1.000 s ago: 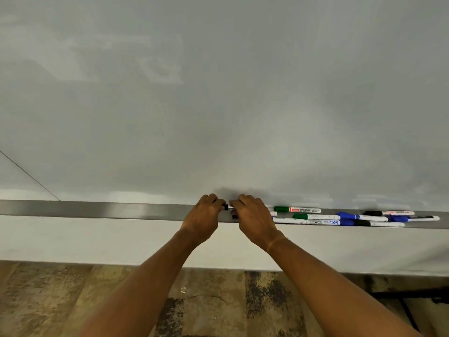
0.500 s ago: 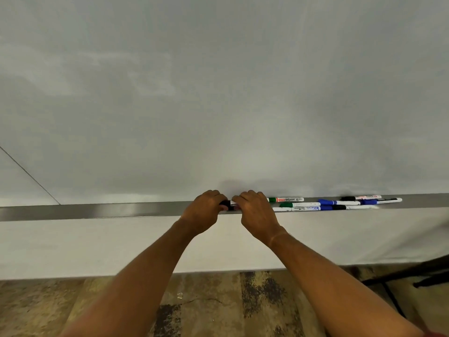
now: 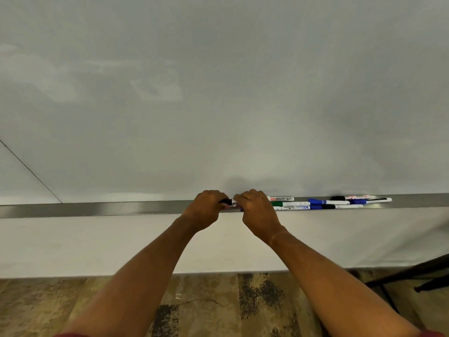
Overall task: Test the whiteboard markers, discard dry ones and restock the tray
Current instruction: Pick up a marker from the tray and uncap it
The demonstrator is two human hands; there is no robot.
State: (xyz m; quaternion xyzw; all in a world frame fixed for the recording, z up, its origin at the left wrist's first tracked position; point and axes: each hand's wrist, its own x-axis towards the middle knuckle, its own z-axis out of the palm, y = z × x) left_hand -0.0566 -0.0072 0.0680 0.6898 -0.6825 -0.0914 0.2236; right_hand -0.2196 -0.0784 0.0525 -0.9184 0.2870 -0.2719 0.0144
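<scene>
Steel-grey tray (image 3: pixel 97 208), running the full width beneath the whiteboard (image 3: pixel 218 93) — holds all markers on view.

Item in hand: one marker (image 3: pixel 228 203), black-capped, held level just above the tray at its middle. Left hand (image 3: pixel 206 211) curls round the capped end, fingers wrapped over the black cap. Right hand (image 3: pixel 257 210) curls round the barrel close beside it. Knuckles of the two hands nearly meet. Reads as a cap being pulled off for a test stroke, though whether the cap has parted from the barrel cannot be told.

Items at rest, tray, right of the hands:
- red-labelled marker (image 3: pixel 280 198), against the board
- green-capped marker (image 3: pixel 290 204)
- blue-capped marker (image 3: pixel 328 202)
- black-capped marker (image 3: pixel 349 198), further right
- several more, blue and black, overlapping; exact count unclear.

Board surface: no ink strokes visible, only faint smears.

Progress, judged: early. No test mark on the board, no sorted-out pile of dry markers, no bin or fresh stock in sight. Remaining — uncap, stroke, judge each marker in turn, discard the dry, refill the tray.

Below: pale wall panel (image 3: pixel 73 244), mottled floor (image 3: pixel 206 307).
</scene>
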